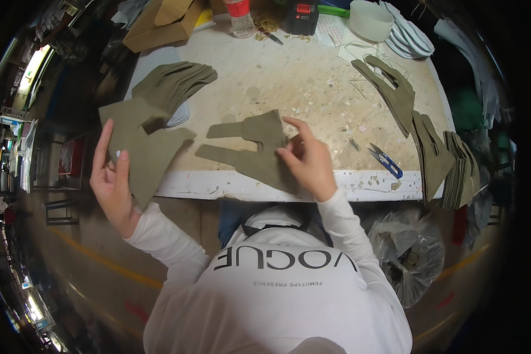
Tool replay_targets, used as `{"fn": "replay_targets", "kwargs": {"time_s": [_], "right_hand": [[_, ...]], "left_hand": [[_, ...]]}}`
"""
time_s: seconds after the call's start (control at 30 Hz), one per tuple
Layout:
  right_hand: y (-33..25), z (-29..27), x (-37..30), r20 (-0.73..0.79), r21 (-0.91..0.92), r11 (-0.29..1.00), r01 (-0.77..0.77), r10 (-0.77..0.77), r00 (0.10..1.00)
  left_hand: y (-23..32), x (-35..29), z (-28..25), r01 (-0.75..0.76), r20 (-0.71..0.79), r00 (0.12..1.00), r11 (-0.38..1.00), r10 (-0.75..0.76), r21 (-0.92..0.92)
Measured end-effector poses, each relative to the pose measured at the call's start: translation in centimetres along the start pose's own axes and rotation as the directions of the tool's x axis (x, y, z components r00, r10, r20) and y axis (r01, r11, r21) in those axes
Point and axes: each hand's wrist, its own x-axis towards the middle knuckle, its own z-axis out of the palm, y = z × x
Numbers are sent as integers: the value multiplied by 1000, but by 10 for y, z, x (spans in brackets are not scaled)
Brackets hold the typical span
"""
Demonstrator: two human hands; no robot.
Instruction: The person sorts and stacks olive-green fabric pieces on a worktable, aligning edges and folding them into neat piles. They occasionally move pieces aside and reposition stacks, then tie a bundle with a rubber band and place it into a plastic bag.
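Note:
My left hand [113, 189] grips an olive-green cut fabric piece [150, 144] by its left side, raised at the table's left front edge. A small white tag or spot shows near my thumb. Before me, a second olive fabric piece [259, 138] with two long prongs pointing left lies on the table. My right hand [307, 159] has thumb and forefinger on its right edge, the fingers closed around that edge. Behind my left hand rests a stack of similar olive pieces [174, 82].
More olive pieces [389, 88] and a stack [460, 171] lie along the table's right edge. Blue-handled thread snips [386, 160] sit nearby among scraps. At the back are a cardboard box [165, 26], a bottle [240, 20] and a white roll [370, 20]. A plastic bag [410, 253] hangs below.

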Motion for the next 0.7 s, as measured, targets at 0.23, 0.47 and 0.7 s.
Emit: {"fn": "replay_targets", "kwargs": {"time_s": [0.23, 0.47, 0.7], "right_hand": [[40, -81, -6, -272, -417, 908, -52, -70, 960], [54, -74, -20, -253, -393, 919, -27, -80, 964], [48, -81, -23, -225, -342, 940, 10, -92, 970]], "left_hand": [[0, 3, -2, 139, 46, 989, 990, -139, -14], [0, -3, 94, 150, 447, 894, 961, -32, -232], [-40, -10, 125, 516, 746, 627, 837, -224, -182]]}}
